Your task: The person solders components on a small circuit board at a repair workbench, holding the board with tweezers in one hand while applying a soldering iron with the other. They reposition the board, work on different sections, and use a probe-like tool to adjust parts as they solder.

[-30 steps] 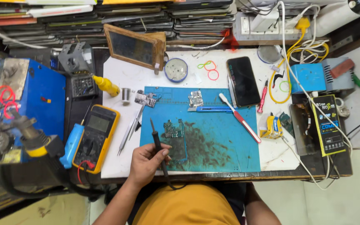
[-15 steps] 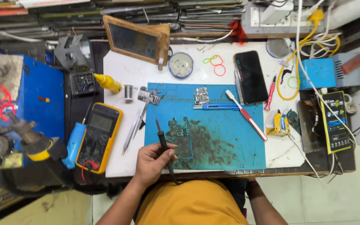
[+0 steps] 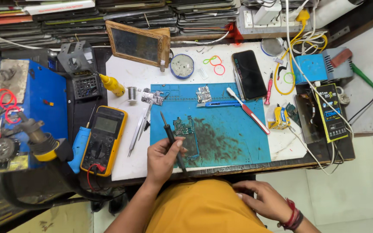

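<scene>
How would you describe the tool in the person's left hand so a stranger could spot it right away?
Start at the blue work mat in the middle of the white bench. At its lower left edge the left hand grips a soldering iron, tip pointing up beside a bare circuit board. It is slim and black, unlike the silver tweezers left of it.

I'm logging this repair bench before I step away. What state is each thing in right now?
Soldering iron: held in the left hand, tip raised over the mat.
Circuit board: lying bare on the blue mat.
Phone: screen dark, lying flat.
Multimeter: display blank, leads plugged in.
Tweezers: lying unused.
Right hand: empty, resting in the lap.
</scene>
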